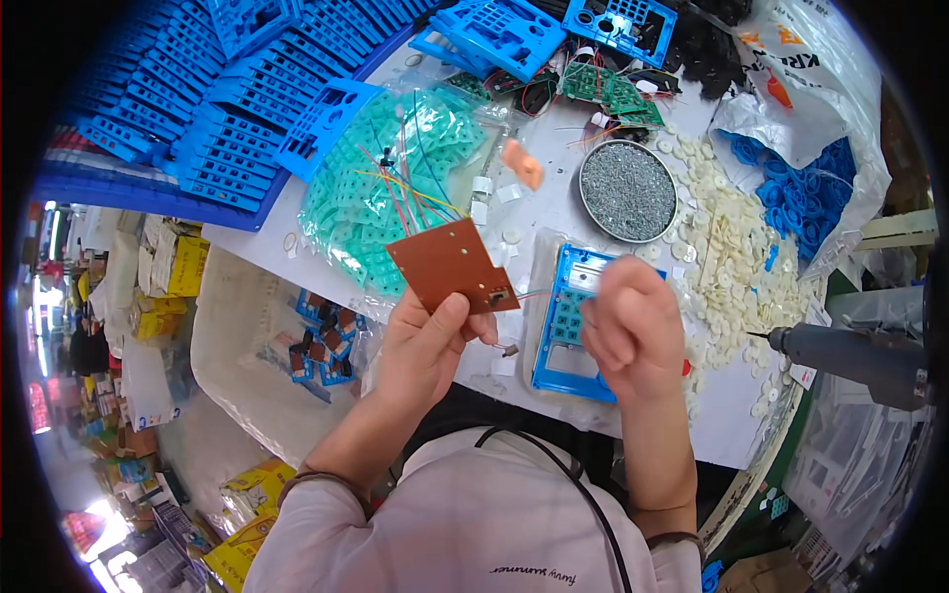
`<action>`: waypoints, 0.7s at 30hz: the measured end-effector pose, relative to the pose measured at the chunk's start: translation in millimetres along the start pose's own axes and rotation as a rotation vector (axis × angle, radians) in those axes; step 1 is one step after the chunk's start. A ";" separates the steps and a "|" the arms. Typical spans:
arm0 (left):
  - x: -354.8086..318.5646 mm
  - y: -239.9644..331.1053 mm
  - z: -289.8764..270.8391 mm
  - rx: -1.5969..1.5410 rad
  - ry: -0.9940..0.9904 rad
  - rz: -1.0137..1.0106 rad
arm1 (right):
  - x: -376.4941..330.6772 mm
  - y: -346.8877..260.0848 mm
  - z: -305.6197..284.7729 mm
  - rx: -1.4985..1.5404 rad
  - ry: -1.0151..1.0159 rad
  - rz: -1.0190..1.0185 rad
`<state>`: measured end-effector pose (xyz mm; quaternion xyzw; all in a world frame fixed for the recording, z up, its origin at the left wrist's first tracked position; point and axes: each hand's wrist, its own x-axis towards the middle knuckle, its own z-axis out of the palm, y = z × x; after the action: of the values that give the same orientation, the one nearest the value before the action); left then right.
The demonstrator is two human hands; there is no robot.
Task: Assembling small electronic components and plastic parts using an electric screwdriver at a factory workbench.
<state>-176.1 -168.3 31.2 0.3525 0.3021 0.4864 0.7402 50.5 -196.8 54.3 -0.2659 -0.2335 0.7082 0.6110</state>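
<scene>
My left hand (428,341) grips a brown circuit board (450,262) by its near edge, thumb on top. Red, yellow and blue wires (400,188) run up from the board's far side, and a small connector (509,350) dangles on a lead beside my fingers. To the right, my right hand (638,321) hovers over a blue plastic panel frame (554,371) with its fingers curled together. Motion blurs its fingertips, and whatever they may hold is hidden. Teal button pads (567,314) sit inside the frame, which lies on the table partly under that hand.
A round tin of small metal screws (629,190) stands beyond the frame. White discs (741,267) are strewn to its right. A power screwdriver (850,361) juts in at the right. Left are bagged teal pads (386,198), stacked blue frames (208,89) and a plastic bin (237,341).
</scene>
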 end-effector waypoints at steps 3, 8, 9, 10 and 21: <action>-5.1 -2.7 -1.4 0.012 -0.088 -0.013 | 15.5 0.2 11.8 -0.334 0.004 0.149; -9.5 -2.9 0.8 0.024 -0.135 -0.102 | 23.3 -6.3 15.5 -0.269 -0.099 0.089; -10.6 -5.3 -2.5 0.022 -0.141 -0.103 | 23.6 -7.4 14.7 -0.233 -0.083 0.060; -11.3 -7.1 -5.2 0.019 -0.147 -0.104 | 23.5 -8.3 14.6 -0.170 -0.024 0.038; -8.6 -10.5 -13.2 -0.100 -0.081 -0.002 | 14.5 11.0 0.6 -0.376 0.280 0.093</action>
<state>-184.2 -176.2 16.1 0.3343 0.2477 0.4853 0.7690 40.3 -184.0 46.2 -0.4809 -0.2618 0.6359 0.5439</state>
